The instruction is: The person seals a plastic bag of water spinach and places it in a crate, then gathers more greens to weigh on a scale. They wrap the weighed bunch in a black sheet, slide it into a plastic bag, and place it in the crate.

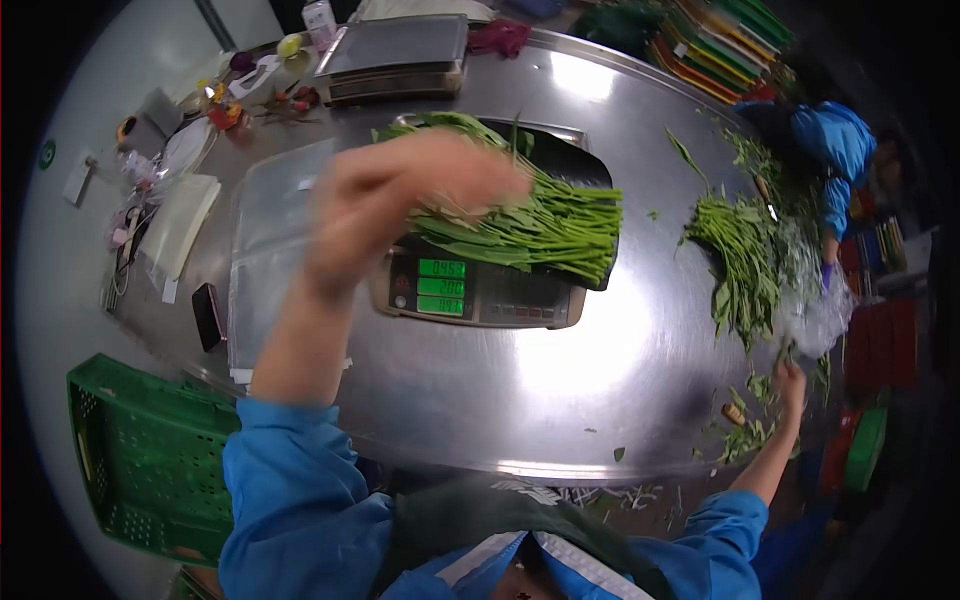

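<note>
A bundle of long-stemmed leafy greens (575, 230) lies on a black tray (597, 172) on top of a digital scale (520, 300) with a lit green display. Over the leafy end is my left hand (420, 185), smeared by motion; whether its fingers touch the leaves cannot be made out. My right hand (790, 388) reaches to the right side of the table, its fingers closed near loose leaves and a clear plastic bag (815, 310). What it holds is too small to name. Another pile of greens (735, 260) lies just beyond it.
Clear plastic bags (275, 255) lie flat left of the scale, beside a phone (208, 316). A second scale (395, 60) stands behind. At lower left is a green crate (150, 450). Across the table's right side a co-worker's blue sleeve (838, 150) reaches toward the greens.
</note>
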### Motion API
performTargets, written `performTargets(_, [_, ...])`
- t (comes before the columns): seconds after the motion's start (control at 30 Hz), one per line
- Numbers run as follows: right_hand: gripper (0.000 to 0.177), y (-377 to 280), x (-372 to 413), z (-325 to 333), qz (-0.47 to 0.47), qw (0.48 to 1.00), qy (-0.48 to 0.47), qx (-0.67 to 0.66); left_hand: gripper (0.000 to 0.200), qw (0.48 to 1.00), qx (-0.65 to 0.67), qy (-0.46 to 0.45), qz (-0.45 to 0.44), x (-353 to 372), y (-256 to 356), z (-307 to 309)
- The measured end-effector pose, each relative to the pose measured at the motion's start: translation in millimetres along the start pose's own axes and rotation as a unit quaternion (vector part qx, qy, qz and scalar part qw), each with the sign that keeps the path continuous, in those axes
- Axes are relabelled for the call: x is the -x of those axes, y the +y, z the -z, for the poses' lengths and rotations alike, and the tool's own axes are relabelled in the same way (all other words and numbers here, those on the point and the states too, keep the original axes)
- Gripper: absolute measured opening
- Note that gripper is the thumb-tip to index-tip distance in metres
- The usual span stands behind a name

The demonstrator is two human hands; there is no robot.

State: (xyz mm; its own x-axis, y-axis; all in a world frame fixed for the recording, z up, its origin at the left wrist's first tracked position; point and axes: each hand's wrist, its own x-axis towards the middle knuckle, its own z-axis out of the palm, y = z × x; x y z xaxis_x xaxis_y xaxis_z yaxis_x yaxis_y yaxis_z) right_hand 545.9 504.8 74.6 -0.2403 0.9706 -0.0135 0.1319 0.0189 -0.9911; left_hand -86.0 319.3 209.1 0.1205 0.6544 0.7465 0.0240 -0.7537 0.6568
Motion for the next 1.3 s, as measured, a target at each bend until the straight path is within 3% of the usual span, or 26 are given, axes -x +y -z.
performTargets(0.07, [0.015,51,34,53,-0.031,0.981,0.088,0.169,0.035,0.956,0.285,0.054,0.047,1,57,-36])
performTargets(0.1, [0.016,64,52,76,-0.050,0.957,0.129,0.255,0.039,0.922,0.380,0.001,-0.078,-14,69,-52])
performTargets(0.17, [0.020,59,71,74,-0.091,0.919,0.170,0.345,0.044,0.889,0.450,-0.017,-0.078,-18,82,-65])
performTargets(0.23, [0.025,59,42,18,-0.072,0.899,0.178,0.393,0.046,0.865,0.491,-0.086,-0.064,-22,89,-74])
performTargets(0.3, [0.026,41,10,-45,-0.109,0.910,0.154,0.369,0.045,0.856,0.506,-0.091,-0.053,-34,89,-89])
performTargets(0.37, [0.027,56,-36,-65,-0.034,0.889,0.101,0.445,0.044,0.828,0.539,-0.137,-0.063,-49,81,-100])
performTargets(0.4, [0.027,60,-58,-76,0.036,0.909,0.092,0.404,0.043,0.803,0.562,-0.180,-0.077,-57,74,-104])
performTargets(0.43, [0.028,73,-85,-80,0.046,0.919,0.093,0.379,0.043,0.800,0.565,-0.183,-0.086,-61,68,-109])
performTargets(0.5, [0.035,72,-134,-100,-0.155,0.974,0.093,0.136,0.043,0.807,0.557,-0.180,-0.078,-68,56,-118])
performTargets(0.53, [0.040,77,-156,-110,-0.219,0.969,0.114,0.010,0.043,0.812,0.551,-0.178,-0.071,-71,50,-122])
performTargets(0.6, [0.050,112,-211,-118,-0.295,0.908,0.186,-0.232,0.042,0.825,0.536,-0.165,-0.073,-76,35,-129])
performTargets(0.67, [0.044,107,-243,-133,-0.356,0.842,0.308,-0.263,0.041,0.837,0.517,-0.161,-0.076,-78,24,-136])
performTargets(0.73, [0.039,129,-273,-123,-0.350,0.820,0.318,-0.322,0.049,0.873,0.488,-0.011,-0.018,-66,22,-147])
performTargets(0.77, [0.035,144,-283,-117,-0.343,0.796,0.331,-0.373,0.049,0.880,0.475,0.012,-0.006,-57,15,-150])
performTargets(0.93, [0.015,158,-240,-134,-0.246,0.820,0.376,-0.355,0.046,0.894,0.447,-0.031,0.007,-23,-27,-135])
performTargets(1.0, [0.013,170,-219,-142,-0.170,0.826,0.421,-0.334,0.046,0.890,0.454,0.012,0.046,-13,-39,-139])
performTargets(1.07, [0.016,195,-211,-136,-0.094,0.823,0.386,-0.406,0.047,0.887,0.459,-0.009,0.058,-5,-52,-141])
performTargets(1.17, [0.030,164,-189,-139,-0.173,0.789,0.276,-0.522,0.048,0.862,0.497,0.025,0.092,2,-56,-156])
performTargets(1.3, [0.017,161,-199,-136,-0.248,0.805,0.252,-0.476,0.048,0.849,0.488,0.118,0.166,12,-51,-178])
